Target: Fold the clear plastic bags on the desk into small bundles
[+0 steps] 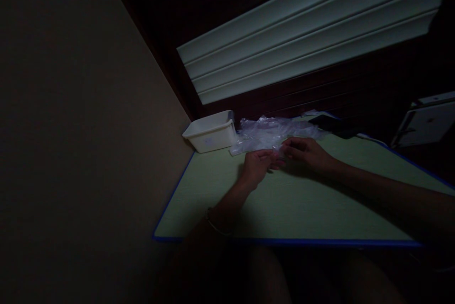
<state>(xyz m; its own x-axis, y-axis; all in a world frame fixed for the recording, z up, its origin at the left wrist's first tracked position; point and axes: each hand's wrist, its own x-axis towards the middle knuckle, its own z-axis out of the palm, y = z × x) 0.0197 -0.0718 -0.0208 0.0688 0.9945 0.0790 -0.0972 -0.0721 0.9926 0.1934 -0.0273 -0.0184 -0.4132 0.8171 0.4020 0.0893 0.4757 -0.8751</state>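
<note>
Over the middle of the pale green table, my two hands meet at a small clear plastic bag. My left hand is closed on its near left side, fingers pointing right. From the right, my right hand pinches the bag's other side between thumb and fingers. Dim light hides whether anything lies inside the bag. Just behind my hands spreads a pile of clear plastic bags, crumpled and overlapping. A bracelet circles my left wrist.
At the back left corner stands a white plastic bin, close to the wall. A dark flat object lies at the back right. Behind the table rises a dark wooden panel with pale slats. Blue edging borders the tabletop.
</note>
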